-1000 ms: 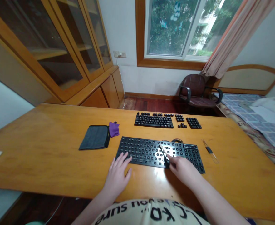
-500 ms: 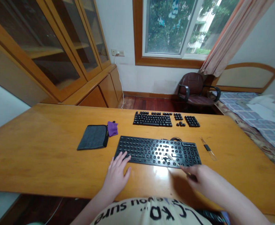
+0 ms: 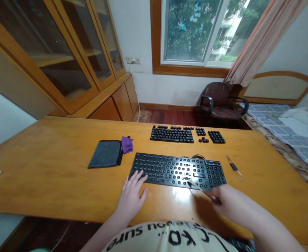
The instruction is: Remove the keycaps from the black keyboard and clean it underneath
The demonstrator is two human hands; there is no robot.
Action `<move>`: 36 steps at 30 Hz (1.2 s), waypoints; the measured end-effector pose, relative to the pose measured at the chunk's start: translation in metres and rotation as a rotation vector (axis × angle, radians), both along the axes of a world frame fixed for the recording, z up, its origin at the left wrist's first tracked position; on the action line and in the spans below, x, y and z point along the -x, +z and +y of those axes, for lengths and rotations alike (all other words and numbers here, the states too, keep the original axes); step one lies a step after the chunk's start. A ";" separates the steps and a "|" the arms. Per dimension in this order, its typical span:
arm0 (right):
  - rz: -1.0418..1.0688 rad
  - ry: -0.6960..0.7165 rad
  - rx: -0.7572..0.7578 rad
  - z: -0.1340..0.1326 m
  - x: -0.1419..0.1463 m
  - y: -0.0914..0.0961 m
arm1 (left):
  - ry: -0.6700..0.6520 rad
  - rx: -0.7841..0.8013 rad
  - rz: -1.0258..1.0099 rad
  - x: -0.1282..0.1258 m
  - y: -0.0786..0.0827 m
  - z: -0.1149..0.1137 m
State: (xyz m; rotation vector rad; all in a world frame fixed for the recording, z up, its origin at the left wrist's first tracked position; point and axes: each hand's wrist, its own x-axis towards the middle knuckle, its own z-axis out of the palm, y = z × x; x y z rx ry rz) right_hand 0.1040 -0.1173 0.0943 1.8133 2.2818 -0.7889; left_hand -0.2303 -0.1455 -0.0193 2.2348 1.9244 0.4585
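On the desk [image 3: 56, 182], capless keyboard [image 3: 159, 169] lying long axis crosswise; right hand [image 3: 224, 198], by its right end, grasping slim tool [image 3: 199, 188] angled leftward and away; left hand [image 3: 133, 190] resting spread, ungripping, on near-left corner.

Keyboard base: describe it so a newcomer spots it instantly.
On the wooden desk, the left hand lies over the near-left corner of a long black keyboard base. It is one slab studded with small squares, unlike the separate keycaps beyond it.
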 end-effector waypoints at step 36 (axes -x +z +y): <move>0.057 0.003 0.031 0.013 -0.023 -0.002 | 0.010 -0.002 -0.023 0.000 0.003 0.000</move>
